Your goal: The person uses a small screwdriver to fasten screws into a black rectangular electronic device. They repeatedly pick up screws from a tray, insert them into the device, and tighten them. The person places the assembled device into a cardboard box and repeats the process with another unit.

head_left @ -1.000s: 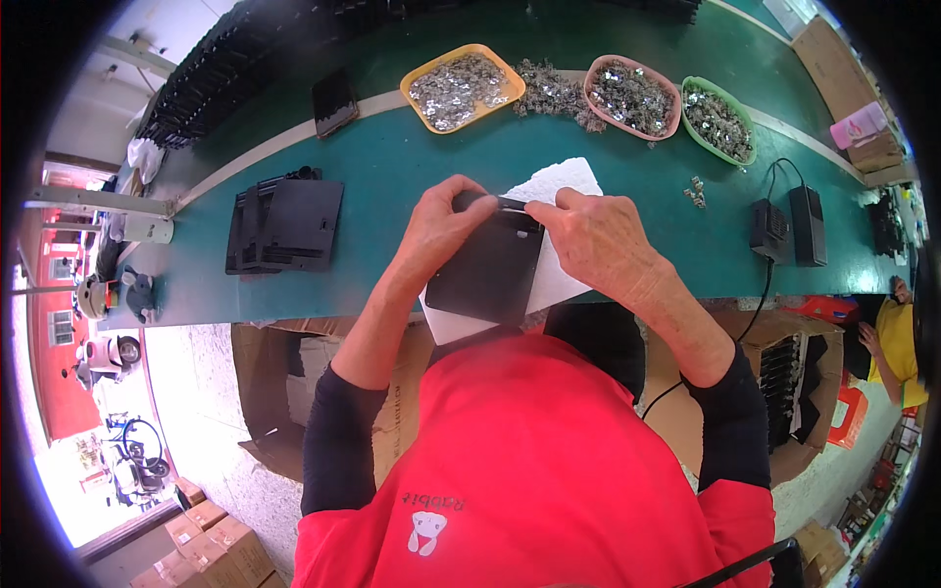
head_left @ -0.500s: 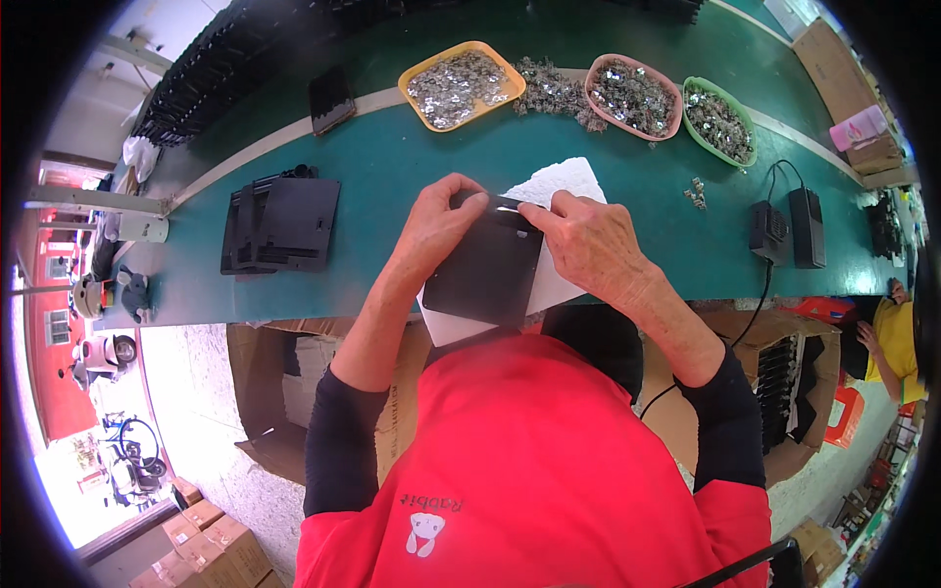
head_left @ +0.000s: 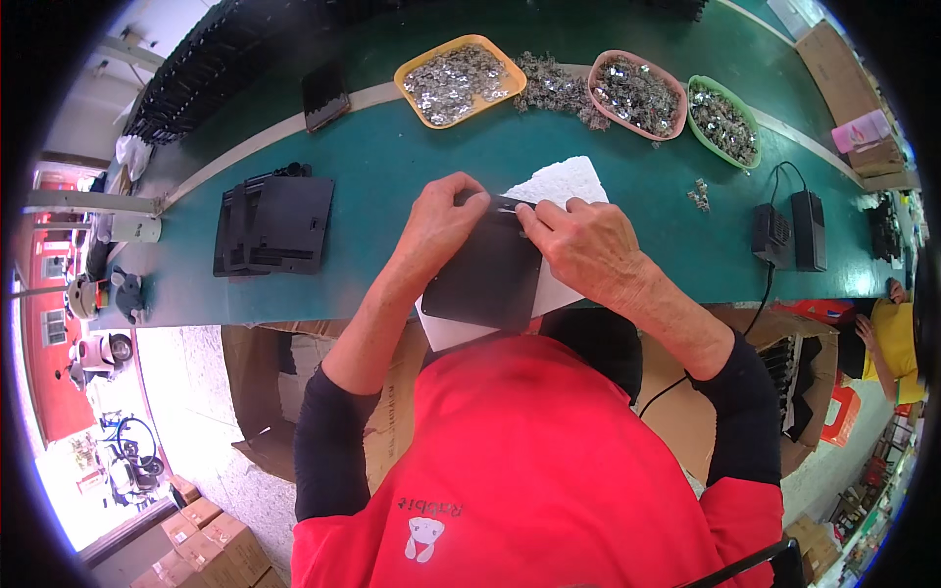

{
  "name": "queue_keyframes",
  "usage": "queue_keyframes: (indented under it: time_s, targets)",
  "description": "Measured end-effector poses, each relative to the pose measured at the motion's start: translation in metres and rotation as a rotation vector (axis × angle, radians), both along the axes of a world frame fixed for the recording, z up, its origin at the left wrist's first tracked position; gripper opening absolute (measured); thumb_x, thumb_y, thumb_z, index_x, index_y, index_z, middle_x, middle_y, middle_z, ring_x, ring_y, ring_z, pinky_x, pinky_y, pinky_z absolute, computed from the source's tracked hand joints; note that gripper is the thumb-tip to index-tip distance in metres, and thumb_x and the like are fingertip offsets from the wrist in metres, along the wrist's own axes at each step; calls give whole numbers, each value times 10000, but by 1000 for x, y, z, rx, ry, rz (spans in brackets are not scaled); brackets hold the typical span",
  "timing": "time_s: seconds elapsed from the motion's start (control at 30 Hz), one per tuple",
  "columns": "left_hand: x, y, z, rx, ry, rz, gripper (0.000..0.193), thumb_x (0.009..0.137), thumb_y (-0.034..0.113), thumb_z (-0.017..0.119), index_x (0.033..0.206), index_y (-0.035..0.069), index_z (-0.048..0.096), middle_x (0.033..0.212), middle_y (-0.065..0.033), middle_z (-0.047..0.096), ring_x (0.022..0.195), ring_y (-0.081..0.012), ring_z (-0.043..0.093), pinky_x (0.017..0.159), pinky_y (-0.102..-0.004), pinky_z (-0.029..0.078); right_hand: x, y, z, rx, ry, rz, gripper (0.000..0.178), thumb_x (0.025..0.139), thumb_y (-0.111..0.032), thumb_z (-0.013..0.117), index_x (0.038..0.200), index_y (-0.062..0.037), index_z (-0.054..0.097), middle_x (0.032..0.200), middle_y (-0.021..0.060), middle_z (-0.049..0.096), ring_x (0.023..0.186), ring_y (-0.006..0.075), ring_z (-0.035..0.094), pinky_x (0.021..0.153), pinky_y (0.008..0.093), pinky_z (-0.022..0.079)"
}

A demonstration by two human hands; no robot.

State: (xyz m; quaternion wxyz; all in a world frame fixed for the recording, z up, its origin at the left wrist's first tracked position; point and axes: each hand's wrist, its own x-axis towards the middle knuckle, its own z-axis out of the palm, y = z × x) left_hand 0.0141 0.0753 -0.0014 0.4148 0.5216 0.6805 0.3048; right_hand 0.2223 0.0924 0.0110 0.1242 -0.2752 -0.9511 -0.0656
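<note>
A flat black plastic panel (head_left: 482,277) rests on a white foam sheet (head_left: 567,183) at the near edge of the table, in front of my body. My left hand (head_left: 441,223) grips the panel's far left corner, thumb on top and fingers curled around the edge. At the far right part of the same edge, my right hand (head_left: 586,247) has its thumb and fingers pressed together on the panel. Whether a small metal clip is pinched there is hidden by the fingers.
Yellow (head_left: 459,82), pink (head_left: 637,95) and green (head_left: 723,122) trays of small metal parts stand at the back. Loose clips (head_left: 699,194) lie at right, near a black power adapter (head_left: 809,230). Black panels (head_left: 274,220) are stacked at left. A co-worker (head_left: 887,338) is at far right.
My right thumb has shifted slightly along the panel's far edge. The panel has tilted a little between my hands, and the left hand keeps its grip.
</note>
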Motion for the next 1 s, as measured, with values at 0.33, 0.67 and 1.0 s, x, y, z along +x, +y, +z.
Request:
queue_keyframes:
  time_s: [0.33,0.67,1.0]
  targets:
    - [8,-3,-4,80,133,8,235,854,212,598,944,0,645,807,-95,634,757,-170,579,722,-311,473,-22,9,34,-147,-173,118,66,726,-97,627,705,-91,689,762,77,651,705,246,676,575,368,518]
    - [12,-9,8,102,176,45,329,742,301,702,924,29,664,810,-155,679,774,-284,666,720,-364,513,1,4,12,-189,42,-82,148,782,-117,594,914,-94,657,755,76,625,678,256,660,582,384,521]
    - [17,-15,7,92,33,45,306,761,253,710,964,30,656,840,-146,658,776,-258,645,727,-350,506,24,21,-45,-359,760,-406,180,869,-163,543,943,-58,669,824,148,658,756,351,642,655,443,512]
